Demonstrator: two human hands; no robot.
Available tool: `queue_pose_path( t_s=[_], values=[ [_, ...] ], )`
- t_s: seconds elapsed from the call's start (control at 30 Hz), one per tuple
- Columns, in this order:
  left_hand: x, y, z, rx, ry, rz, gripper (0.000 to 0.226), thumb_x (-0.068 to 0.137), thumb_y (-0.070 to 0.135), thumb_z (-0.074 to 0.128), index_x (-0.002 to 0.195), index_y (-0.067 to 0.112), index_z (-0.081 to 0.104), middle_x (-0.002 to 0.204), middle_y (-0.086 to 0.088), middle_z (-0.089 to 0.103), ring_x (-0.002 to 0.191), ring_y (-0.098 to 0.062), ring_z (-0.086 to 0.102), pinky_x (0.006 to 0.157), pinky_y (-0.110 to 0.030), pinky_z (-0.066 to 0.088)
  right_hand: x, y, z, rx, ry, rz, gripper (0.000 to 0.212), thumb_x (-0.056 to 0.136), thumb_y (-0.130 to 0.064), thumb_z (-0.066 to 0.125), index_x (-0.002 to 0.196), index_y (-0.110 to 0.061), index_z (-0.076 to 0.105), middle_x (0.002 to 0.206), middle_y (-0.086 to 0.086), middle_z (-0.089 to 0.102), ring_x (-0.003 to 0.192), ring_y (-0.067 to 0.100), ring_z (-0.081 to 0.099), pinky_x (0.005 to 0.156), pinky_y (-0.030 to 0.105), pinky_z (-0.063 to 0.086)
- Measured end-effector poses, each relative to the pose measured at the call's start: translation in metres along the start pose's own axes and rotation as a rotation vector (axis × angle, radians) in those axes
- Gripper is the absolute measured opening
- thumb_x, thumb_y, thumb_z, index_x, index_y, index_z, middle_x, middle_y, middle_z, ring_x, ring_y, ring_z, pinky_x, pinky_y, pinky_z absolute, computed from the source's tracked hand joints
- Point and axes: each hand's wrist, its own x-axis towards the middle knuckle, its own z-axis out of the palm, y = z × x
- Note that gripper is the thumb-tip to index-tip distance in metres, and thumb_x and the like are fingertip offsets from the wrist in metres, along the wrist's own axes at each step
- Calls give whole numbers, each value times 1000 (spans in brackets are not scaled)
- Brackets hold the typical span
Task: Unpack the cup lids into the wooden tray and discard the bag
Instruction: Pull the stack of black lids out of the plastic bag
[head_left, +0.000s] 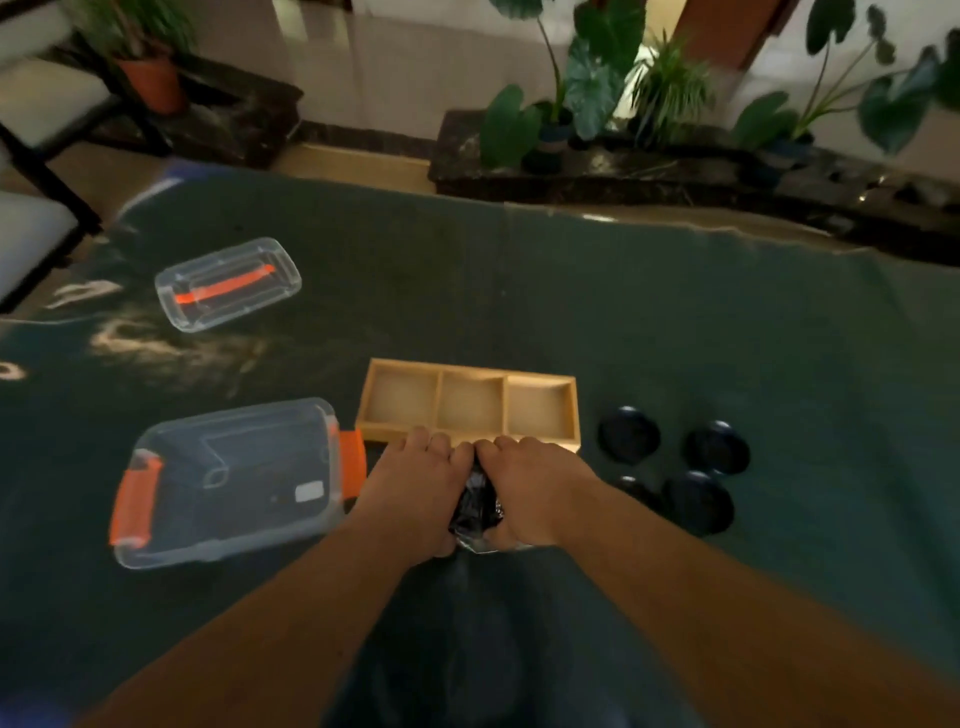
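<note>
Left hand (415, 488) and right hand (524, 493) both clamped on the crumpled bag (475, 506), just near of wooden tray (467, 441). Four black lids (628, 435) lie right of it.

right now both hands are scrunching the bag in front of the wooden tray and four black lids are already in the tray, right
Not quite. In the head view the wooden tray holds nothing; the four black lids lie on the cloth to its right. Both hands, left hand and right hand, do grip the bag in front of it.

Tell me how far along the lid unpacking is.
Four black lids lie on the cloth right of the wooden tray, whose three compartments are empty. Left hand and right hand grip the crumpled bag. Traying lids and discarding the bag remain.
</note>
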Motion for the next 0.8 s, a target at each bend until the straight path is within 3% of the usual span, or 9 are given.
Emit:
queue_pose_path(
  t_s=[0.23,0.33,0.4,0.43,0.5,0.57,0.63,0.7,0.8],
  values=[
    [5,37,58,42,-20,70,84,84,46,74,152,19,34,146,-9,50,132,-33,46,108,-48,41,-9,14,79,64,-40,84,82,79,-57,76,143,-20,42,131,6,58,117,32,61,96,48,56],
    [5,43,61,113,2,77,87,99,38,64,167,21,13,175,-17,18,161,-40,14,128,-65,15,-21,8,99,265,90,255,79,81,-58,74,145,-25,41,132,1,60,118,28,61,95,43,55],
    [-1,48,65,72,75,106,90,100,36,63,169,23,6,179,-17,-2,164,-40,-6,128,-71,0,-29,0,110,461,161,442,73,83,-61,71,140,-25,45,128,0,61,114,27,65,87,40,55],
    [-8,50,65,19,119,148,89,97,36,67,169,22,15,178,-18,6,164,-40,-1,127,-72,4,-32,-4,115,604,177,541,70,82,-64,69,137,-25,46,126,0,62,110,28,68,82,39,54],
    [-20,51,71,-48,182,245,81,85,33,77,159,20,45,168,-17,41,158,-39,33,122,-68,28,-37,-11,121,925,185,676,65,83,-65,64,133,-26,47,125,0,65,103,27,72,80,39,57],
    [-28,51,82,-135,188,271,73,79,29,75,150,22,57,155,-11,60,144,-33,57,119,-56,36,-44,-18,120,1146,158,684,53,93,-57,62,135,-29,48,121,-4,67,98,19,70,76,33,56],
    [-36,52,89,-311,175,204,66,88,25,62,153,26,53,157,-4,59,143,-25,58,122,-44,27,-54,-23,117,1182,183,606,32,100,-50,59,129,-37,52,110,-12,67,87,1,65,67,19,47],
    [-42,52,90,-435,173,103,58,102,23,48,159,29,45,166,1,48,149,-20,48,127,-36,22,-59,-23,117,1132,281,578,11,103,-47,55,112,-42,60,100,-13,70,85,-3,65,65,15,45],
    [-46,52,85,-598,223,-14,46,109,36,45,154,29,54,159,5,55,142,-16,52,121,-32,37,-60,-22,117,1128,375,580,16,104,-39,56,113,-38,70,106,-12,72,93,1,69,72,18,51]
  ],
)
